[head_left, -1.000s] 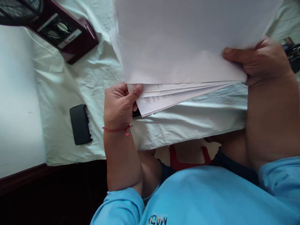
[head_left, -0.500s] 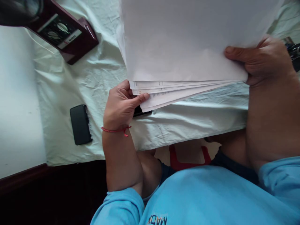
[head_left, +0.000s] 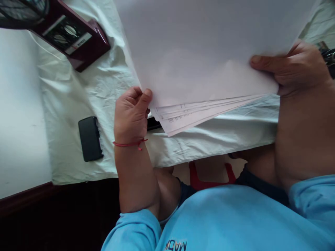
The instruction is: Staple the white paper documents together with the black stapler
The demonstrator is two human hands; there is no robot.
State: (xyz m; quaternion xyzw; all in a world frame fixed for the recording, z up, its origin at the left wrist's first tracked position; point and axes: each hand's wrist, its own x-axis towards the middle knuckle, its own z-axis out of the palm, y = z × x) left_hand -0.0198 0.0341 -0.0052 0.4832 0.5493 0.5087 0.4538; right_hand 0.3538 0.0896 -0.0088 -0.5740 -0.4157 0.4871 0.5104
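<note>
A stack of white paper sheets [head_left: 199, 62] is held up over the cloth-covered table, its top sheet blank. Along the near edge the lower sheets fan out, and lines of print show on them. My right hand [head_left: 298, 68] is closed on the right side of the stack, thumb on top and fingers hidden beneath. At the near left corner my left hand [head_left: 133, 111] pinches the top sheet's edge between thumb and fingers; whether it holds other sheets too I cannot tell. Partly hidden under the papers lies a dark, flat object [head_left: 154, 123].
A black phone-like case [head_left: 90, 138] lies on the pale green cloth [head_left: 110, 83] to the left. Behind it stands a maroon appliance [head_left: 78, 38] with two dials and a round grille. Dark items [head_left: 329, 57] sit beyond my right wrist. A red stool [head_left: 211, 184] shows below.
My left thumb has shifted from the fanned lower sheets up to the top sheet's corner. The top sheet's left side has swung left and nearer, and the lower sheets hang further down.
</note>
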